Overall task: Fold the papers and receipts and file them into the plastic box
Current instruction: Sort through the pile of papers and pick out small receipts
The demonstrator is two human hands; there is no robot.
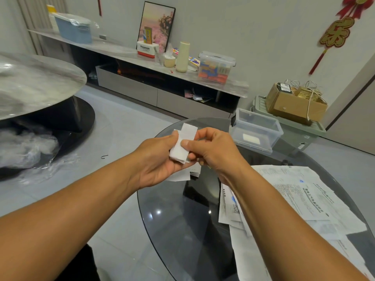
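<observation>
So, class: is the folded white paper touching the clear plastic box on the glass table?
Apart. The head view shows the folded white paper held in both hands, table visible between it and the clear plastic box.

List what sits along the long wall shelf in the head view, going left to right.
Blue container → red-and-white Panasonic box → small cream pot → tall cream vase → lidded clear box holding colourful items. The small cards between vase and box overlap, so they are left out.
</observation>
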